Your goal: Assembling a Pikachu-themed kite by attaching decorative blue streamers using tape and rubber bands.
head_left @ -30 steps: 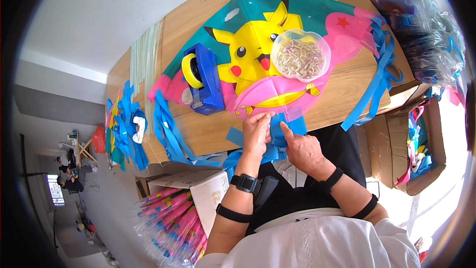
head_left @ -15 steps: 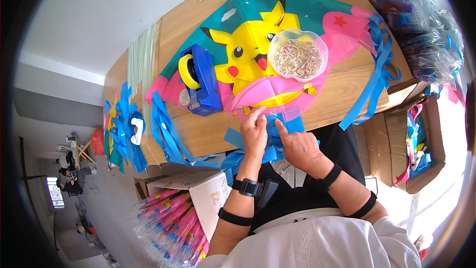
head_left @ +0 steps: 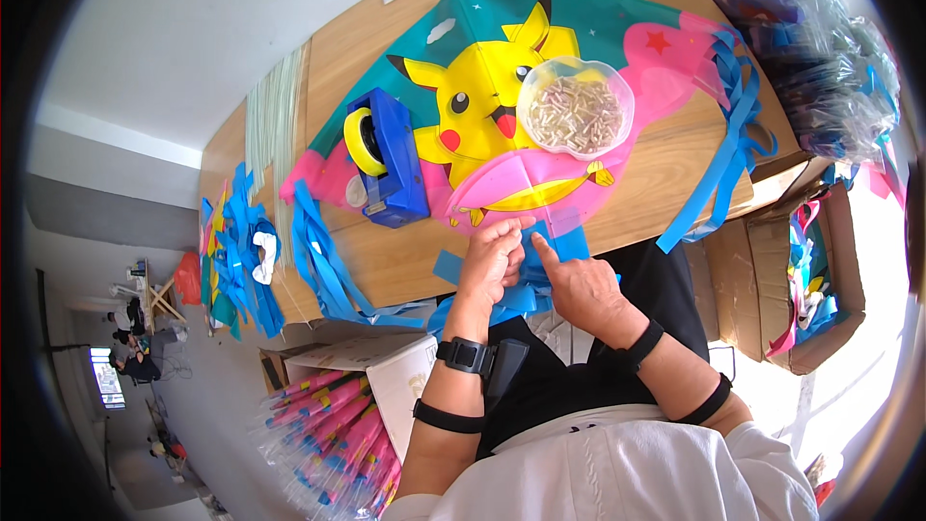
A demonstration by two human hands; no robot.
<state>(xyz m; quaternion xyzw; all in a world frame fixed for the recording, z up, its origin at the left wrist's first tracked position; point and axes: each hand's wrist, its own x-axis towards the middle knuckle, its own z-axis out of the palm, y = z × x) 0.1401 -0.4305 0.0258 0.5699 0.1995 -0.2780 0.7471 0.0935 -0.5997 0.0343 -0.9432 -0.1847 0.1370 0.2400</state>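
Note:
A kite sheet (head_left: pixel 540 31) in green and pink with a yellow cartoon character lies on the table, its lower tip towards me. Blue strips (head_left: pixel 571 243) hang from that tip over the table's front edge. At the tip, my left hand (head_left: pixel 492 259) has its fingers curled in a pinch; anything between them is too small to make out. Beside it, my right hand (head_left: pixel 586 297) stretches its index finger onto the blue material, the other fingers bent. A clear flower-shaped bowl (head_left: pixel 625 125) of small tube-like pieces and a blue tape dispenser (head_left: pixel 405 183) with yellow tape rest on the kite.
Thin pale rods (head_left: pixel 270 125) and bunched blue strips (head_left: pixel 241 256) lie at the table's left. Below stands a carton (head_left: pixel 410 376) beside wrapped pink packages (head_left: pixel 328 434). An open cardboard box (head_left: pixel 834 328) sits at right, under plastic-wrapped bundles (head_left: pixel 820 87).
My left hand has turned slightly, its curled fingertips shifting right towards my right index finger. My right hand stays almost in place.

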